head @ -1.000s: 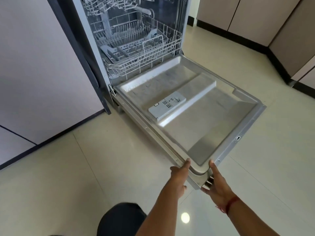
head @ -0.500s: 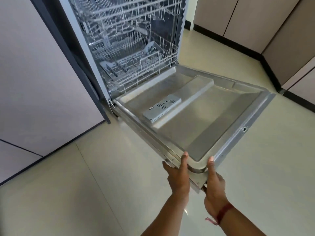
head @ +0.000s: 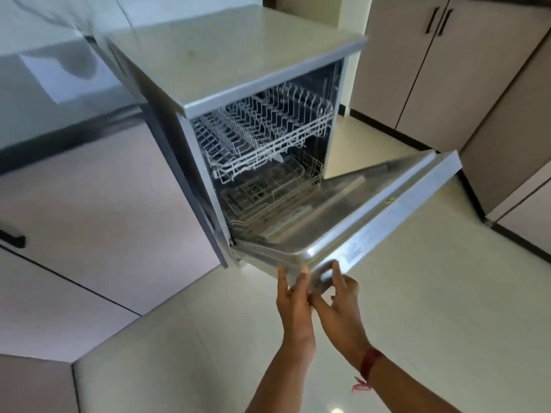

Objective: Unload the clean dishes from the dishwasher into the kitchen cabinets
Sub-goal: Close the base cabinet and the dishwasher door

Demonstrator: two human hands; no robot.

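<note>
Half-open dishwasher door held by left hand, right hand, wire racks inside, cabinets beyond

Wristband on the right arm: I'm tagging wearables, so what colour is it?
Dark red wristband, clearest in the head view.
</note>
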